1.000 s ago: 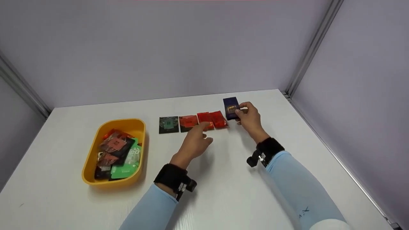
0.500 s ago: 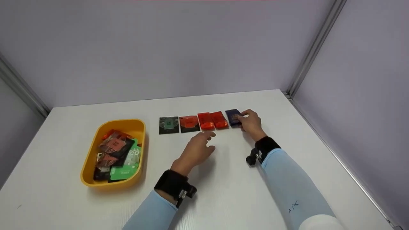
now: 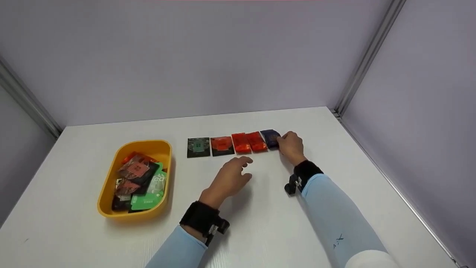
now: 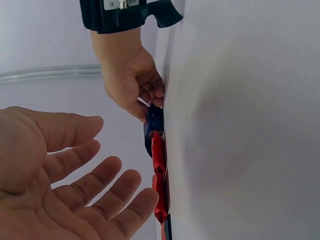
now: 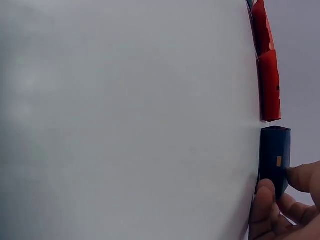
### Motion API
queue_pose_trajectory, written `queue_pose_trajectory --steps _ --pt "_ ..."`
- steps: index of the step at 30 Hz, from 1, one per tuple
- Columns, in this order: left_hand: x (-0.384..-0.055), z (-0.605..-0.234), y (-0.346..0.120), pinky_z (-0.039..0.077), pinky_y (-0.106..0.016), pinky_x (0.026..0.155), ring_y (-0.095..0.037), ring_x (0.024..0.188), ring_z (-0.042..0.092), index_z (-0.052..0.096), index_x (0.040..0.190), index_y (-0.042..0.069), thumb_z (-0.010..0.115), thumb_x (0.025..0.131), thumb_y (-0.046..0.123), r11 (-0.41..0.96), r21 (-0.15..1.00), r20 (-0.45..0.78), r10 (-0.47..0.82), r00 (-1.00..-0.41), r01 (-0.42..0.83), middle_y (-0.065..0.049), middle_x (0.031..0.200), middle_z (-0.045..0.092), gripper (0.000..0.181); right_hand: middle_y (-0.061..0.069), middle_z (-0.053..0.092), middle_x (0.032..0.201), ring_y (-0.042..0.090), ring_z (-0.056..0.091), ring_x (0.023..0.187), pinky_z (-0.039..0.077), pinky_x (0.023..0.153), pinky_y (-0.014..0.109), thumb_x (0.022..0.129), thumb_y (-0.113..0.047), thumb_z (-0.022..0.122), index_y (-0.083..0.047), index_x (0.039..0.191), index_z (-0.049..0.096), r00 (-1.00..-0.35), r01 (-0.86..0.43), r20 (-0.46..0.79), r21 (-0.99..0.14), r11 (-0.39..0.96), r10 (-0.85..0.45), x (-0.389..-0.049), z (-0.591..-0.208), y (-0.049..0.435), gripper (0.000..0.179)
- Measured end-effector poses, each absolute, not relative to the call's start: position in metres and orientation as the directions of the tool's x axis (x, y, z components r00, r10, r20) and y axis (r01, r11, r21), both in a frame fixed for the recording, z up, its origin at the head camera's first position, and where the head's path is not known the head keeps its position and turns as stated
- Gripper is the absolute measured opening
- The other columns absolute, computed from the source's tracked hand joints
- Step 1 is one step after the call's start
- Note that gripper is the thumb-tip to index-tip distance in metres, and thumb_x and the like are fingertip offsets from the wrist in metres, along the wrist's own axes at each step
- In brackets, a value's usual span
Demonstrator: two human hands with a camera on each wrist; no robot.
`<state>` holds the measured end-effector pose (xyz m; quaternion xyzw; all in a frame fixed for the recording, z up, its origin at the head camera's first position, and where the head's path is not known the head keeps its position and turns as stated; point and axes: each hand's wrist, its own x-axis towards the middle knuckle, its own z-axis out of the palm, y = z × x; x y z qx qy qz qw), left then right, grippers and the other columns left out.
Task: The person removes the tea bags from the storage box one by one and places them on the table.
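Observation:
At the right end of a row of packets lies a dark blue packet [image 3: 270, 139], with a small gold patch visible in the right wrist view. My right hand [image 3: 291, 146] pinches its right edge between thumb and fingers, low at the tabletop. Left of it are two shiny red packets [image 3: 256, 142], then a black square packet with a red label [image 3: 222, 145] and another with a green label [image 3: 198, 147]. My left hand [image 3: 231, 176] hovers in front of the row, fingers relaxed and holding nothing; its palm and spread fingers show in the left wrist view.
A yellow tub [image 3: 168, 178] stands on the white table [image 3: 267, 230] at the left, holding a green packet [image 3: 148, 199] and several dark and red ones. A grey panel [image 3: 208, 59] rises behind the table, and another stands on the right.
My right hand has lowered the dark blue packet from a raised, tilted position to the end of the row. The left hand has drawn back slightly from the red packets.

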<state>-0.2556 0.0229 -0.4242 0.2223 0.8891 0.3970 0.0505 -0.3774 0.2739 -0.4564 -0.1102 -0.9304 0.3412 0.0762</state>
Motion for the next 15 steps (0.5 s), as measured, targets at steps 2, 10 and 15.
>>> queue_pose_trajectory --steps 2,10,15 --pt "-0.256 -0.424 0.022 0.051 -0.049 0.099 -0.036 0.116 0.063 0.060 0.137 0.005 0.067 0.097 0.008 0.588 0.731 0.081 0.431 -0.899 0.348 -0.020 0.128 0.064 0.040 0.022 0.070 0.109 0.038 0.065 0.105 0.051 0.092 0.046 0.102 -0.027 0.056 0.004 0.108 0.066 -0.964 0.155 0.066 -0.650 0.744 0.257 -0.379 -0.458 0.274 0.034" --pt "-0.265 -0.413 0.017 0.051 -0.045 0.101 -0.028 0.121 0.060 0.061 0.138 0.009 0.067 0.099 0.014 0.648 0.699 0.058 0.371 -0.927 0.303 -0.012 0.131 0.064 0.040 0.023 0.069 0.110 0.040 0.064 0.106 0.050 0.091 0.049 0.102 -0.029 0.057 0.005 0.110 0.064 -0.953 0.122 0.131 -0.657 0.744 0.272 -0.378 -0.455 0.276 0.035" --pt "-0.278 -0.408 0.014 0.051 -0.045 0.102 -0.026 0.120 0.060 0.063 0.136 0.010 0.066 0.098 0.014 0.720 0.636 0.083 0.296 -0.952 0.279 -0.010 0.131 0.065 0.038 0.020 0.069 0.107 0.037 0.065 0.102 0.051 0.088 0.048 0.101 -0.029 0.059 0.001 0.108 0.066 -0.943 0.066 0.213 -0.634 0.771 0.256 -0.373 -0.447 0.266 0.032"
